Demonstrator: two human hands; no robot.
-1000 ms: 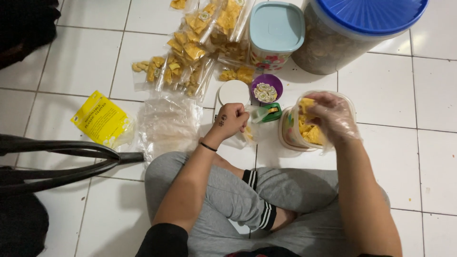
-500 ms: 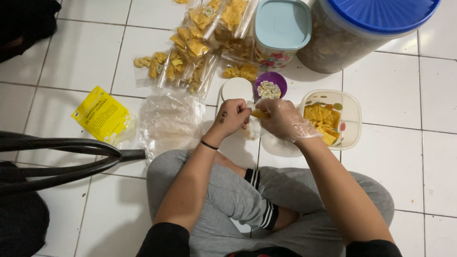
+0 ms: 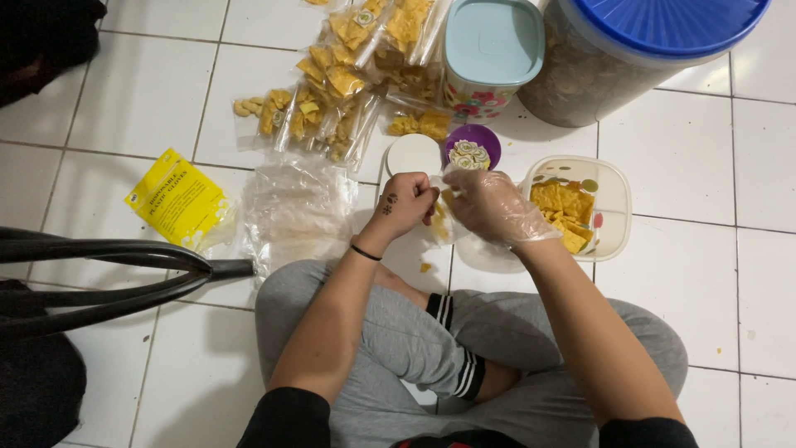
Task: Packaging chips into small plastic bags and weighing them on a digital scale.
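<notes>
- While the person sits cross-legged on the white tiled floor (image 3: 141, 99), the bare left hand (image 3: 404, 203) and the right hand (image 3: 491, 207), which wears a thin clear plastic glove, meet over a small clear bag (image 3: 439, 217).
- Left grip: fingers curled and pinching the bag's mouth. Right grip: fingertips pressed together at the bag's opening; the yellow chips inside are partly hidden.
- Just right of the grip stands a pale square tub (image 3: 609, 207) with coloured spots on its rim, holding yellow chips (image 3: 564, 211).
- Just beyond the grip sit a round white lid (image 3: 412, 153) and a small purple bowl (image 3: 471, 151) of round green-and-white stickers.
- Farther beyond lie filled clear packets of chips (image 3: 332, 91), some bearing a round sticker, beside a floral canister with a pale blue lid (image 3: 491, 46) and a large clear jar with a blue lid (image 3: 663, 25).
- Left of the grip lie a heap of empty clear bags (image 3: 294, 207) and, farther left, a flat yellow packet (image 3: 178, 203) with dark lettering.
- One crumb (image 3: 425, 267) lies on the floor just below the grip.
</notes>
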